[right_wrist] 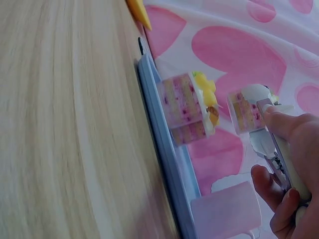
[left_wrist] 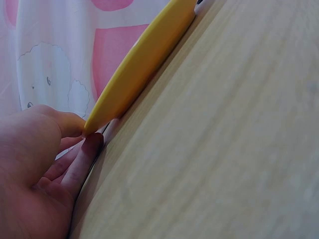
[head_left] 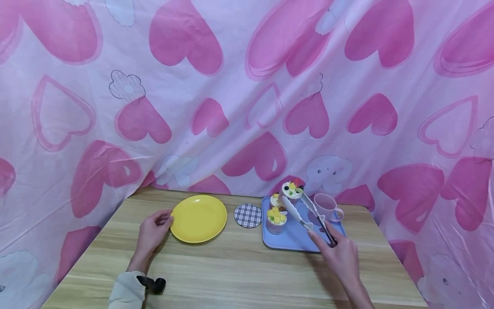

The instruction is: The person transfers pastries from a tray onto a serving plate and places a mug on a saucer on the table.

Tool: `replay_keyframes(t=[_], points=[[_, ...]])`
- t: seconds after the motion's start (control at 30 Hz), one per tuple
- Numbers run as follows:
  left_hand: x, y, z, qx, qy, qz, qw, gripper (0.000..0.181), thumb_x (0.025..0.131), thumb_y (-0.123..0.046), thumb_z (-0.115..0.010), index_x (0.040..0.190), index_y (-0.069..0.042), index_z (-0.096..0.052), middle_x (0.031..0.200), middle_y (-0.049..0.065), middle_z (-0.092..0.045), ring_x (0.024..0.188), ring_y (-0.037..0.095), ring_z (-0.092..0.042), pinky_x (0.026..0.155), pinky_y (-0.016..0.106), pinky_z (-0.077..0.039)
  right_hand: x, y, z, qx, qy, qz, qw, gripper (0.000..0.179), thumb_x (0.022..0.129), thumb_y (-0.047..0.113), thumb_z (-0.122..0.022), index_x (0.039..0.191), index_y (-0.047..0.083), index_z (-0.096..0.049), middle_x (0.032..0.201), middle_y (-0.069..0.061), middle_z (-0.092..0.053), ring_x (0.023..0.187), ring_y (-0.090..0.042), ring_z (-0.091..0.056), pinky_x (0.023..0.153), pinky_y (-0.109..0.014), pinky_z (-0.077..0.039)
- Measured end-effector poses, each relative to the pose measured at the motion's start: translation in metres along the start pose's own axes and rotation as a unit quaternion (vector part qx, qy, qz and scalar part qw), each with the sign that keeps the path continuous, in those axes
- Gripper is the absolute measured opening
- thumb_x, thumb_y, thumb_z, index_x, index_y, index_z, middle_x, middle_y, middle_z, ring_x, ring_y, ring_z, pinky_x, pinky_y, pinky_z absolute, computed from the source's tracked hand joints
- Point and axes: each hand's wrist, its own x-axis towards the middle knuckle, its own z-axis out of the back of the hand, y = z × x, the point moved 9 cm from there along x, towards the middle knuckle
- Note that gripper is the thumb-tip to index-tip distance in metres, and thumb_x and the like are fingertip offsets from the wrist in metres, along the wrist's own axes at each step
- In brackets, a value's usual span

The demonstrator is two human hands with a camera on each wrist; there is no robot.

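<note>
At the left, my left hand (head_left: 152,229) pinches the rim of a yellow plate (head_left: 198,219); the left wrist view has the thumb at the rim's upper side and a fingertip under it. My right hand (head_left: 341,253) grips metal tongs (right_wrist: 281,149) with pale tips. Between those tips is a clear cup of layered cake (right_wrist: 241,112), topped with cream and fruit, raised above the blue tray (head_left: 285,245). Two more cake cups stand on the tray: a front one with yellow fruit cubes (head_left: 276,226) and another (head_left: 275,201) partly hidden behind it.
A pink mug (head_left: 325,204) stands at the tray's back right, its handle to the right. Between plate and tray lies a round checked coaster (head_left: 248,216). A pink heart-patterned curtain (head_left: 208,116) hangs behind the wooden table (head_left: 216,274).
</note>
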Motion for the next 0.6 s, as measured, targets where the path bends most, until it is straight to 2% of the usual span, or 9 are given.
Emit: replay_keyframes(t=[0.17, 0.27, 0.43, 0.6], points=[[0.000, 0.000, 0.001, 0.002, 0.000, -0.002, 1.0000, 0.033, 0.097, -0.024, -0.067, 0.127, -0.011, -0.068, 0.116, 0.011, -0.073, 0.105, 0.021, -0.068, 0.076, 0.003, -0.048, 0.000, 0.009, -0.006, 0.016, -0.001, 0.012, 0.9998, 0.085, 0.071, 0.073, -0.075, 0.140, 0.026, -0.060, 0.084, -0.006, -0.070, 0.070, -0.020, -0.047, 0.051, -0.027, -0.034], [-0.001, 0.000, 0.002, 0.001, -0.001, 0.000, 1.0000, 0.033, 0.097, -0.024, -0.068, 0.127, -0.011, -0.068, 0.116, 0.010, -0.074, 0.104, 0.018, -0.068, 0.076, 0.003, -0.048, 0.000, 0.012, -0.012, 0.020, 0.014, 0.009, 0.9996, 0.086, 0.072, 0.075, -0.073, 0.141, 0.026, -0.059, 0.083, -0.005, -0.066, 0.068, -0.020, -0.045, 0.049, -0.027, -0.034], [-0.001, -0.001, 0.002, 0.001, -0.002, -0.002, 1.0000, 0.033, 0.096, -0.024, -0.068, 0.127, -0.011, -0.069, 0.115, 0.010, -0.074, 0.101, 0.014, -0.067, 0.077, 0.004, -0.049, 0.000, 0.021, -0.018, 0.036, 0.015, 0.023, 0.9990, 0.085, 0.072, 0.074, -0.074, 0.140, 0.026, -0.060, 0.105, -0.006, -0.075, 0.076, -0.020, -0.052, 0.052, -0.025, -0.035], [-0.001, -0.002, 0.001, -0.001, 0.000, -0.002, 1.0000, 0.034, 0.096, -0.025, -0.068, 0.127, -0.011, -0.068, 0.115, 0.011, -0.073, 0.104, 0.020, -0.068, 0.077, 0.004, -0.048, -0.001, 0.029, -0.024, 0.048, 0.021, 0.037, 0.9980, 0.084, 0.072, 0.073, -0.074, 0.140, 0.026, -0.060, 0.119, -0.008, -0.074, 0.082, -0.022, -0.059, 0.055, -0.024, -0.040]])
